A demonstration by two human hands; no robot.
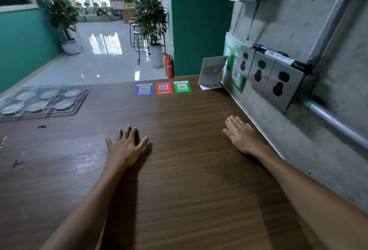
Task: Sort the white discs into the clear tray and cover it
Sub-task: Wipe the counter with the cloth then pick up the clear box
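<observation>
A clear tray (78, 98) sits at the far left of the wooden counter (179, 170), with a clear cover lying over it. Several white discs (64, 104) show through the cover, each in its own compartment. My left hand (125, 146) rests flat on the counter with fingers spread, well to the right of the tray and holding nothing. My right hand (242, 135) lies flat near the wall edge, fingers together and extended, also with nothing in it.
Three QR-code stickers, blue (144, 89), red (163, 87) and green (182, 86), lie at the counter's far edge. A white card (212, 72) leans by the concrete wall. Wall sockets (270, 78) and a metal pipe (336, 124) run along the right.
</observation>
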